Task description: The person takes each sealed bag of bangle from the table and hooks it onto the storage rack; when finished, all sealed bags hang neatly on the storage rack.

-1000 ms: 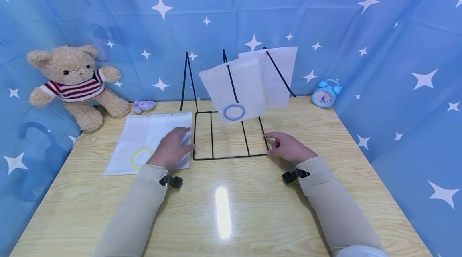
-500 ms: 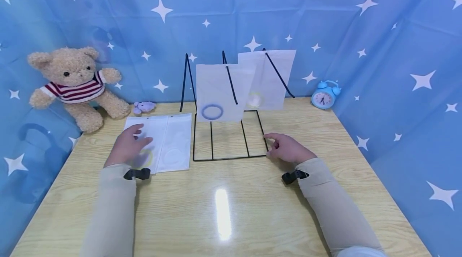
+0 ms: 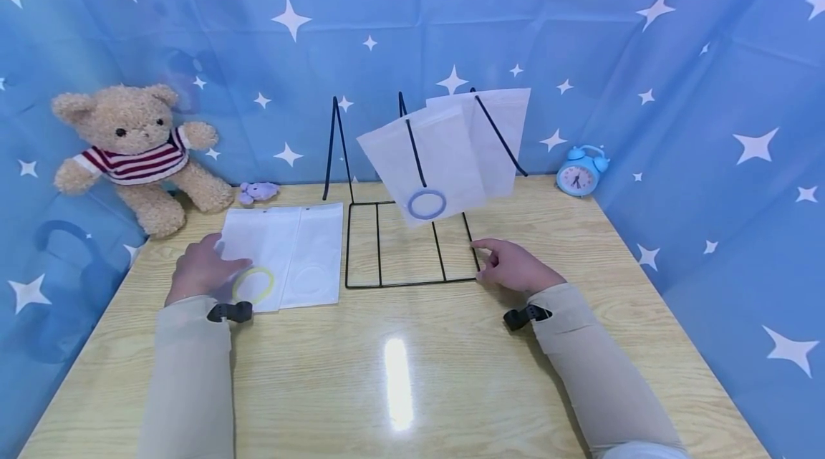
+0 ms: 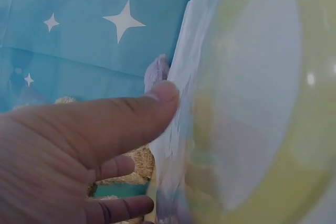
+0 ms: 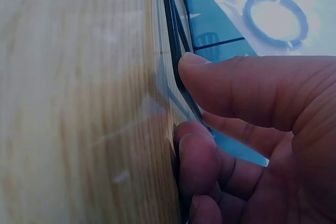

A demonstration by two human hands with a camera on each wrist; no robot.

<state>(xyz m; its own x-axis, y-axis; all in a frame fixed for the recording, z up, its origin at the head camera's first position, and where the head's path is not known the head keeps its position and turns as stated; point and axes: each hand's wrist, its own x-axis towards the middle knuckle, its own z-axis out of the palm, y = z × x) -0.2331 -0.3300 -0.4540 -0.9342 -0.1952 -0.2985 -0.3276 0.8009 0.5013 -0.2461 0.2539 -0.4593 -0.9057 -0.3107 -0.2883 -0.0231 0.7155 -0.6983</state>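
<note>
My left hand (image 3: pixel 201 266) is at the left edge of a clear plastic bag (image 3: pixel 264 237) holding a yellow ring (image 3: pixel 253 285). In the left wrist view its thumb (image 4: pixel 142 114) is beside the bag and the fingers are loosely extended, gripping nothing visible. A second bag (image 3: pixel 316 230) with a pale ring lies alongside on the right. My right hand (image 3: pixel 515 264) holds the right front corner of a black wire rack (image 3: pixel 412 283), thumb against the wire and fingers curled. On the rack's middle hook hangs a tilted bag (image 3: pixel 438 151) with a blue-purple ring (image 3: pixel 427 204).
Another bag (image 3: pixel 503 122) hangs on the right hook, partly behind the tilted one. The left hook (image 3: pixel 332 137) holds nothing. A teddy bear (image 3: pixel 135 137) and small purple toy (image 3: pixel 258 192) are at back left. A blue alarm clock (image 3: pixel 580 172) stands at back right.
My left hand has moved left from the rack's side to the yellow-ring bag's left edge. The bag on the middle hook swings. My right hand stays at the rack.
</note>
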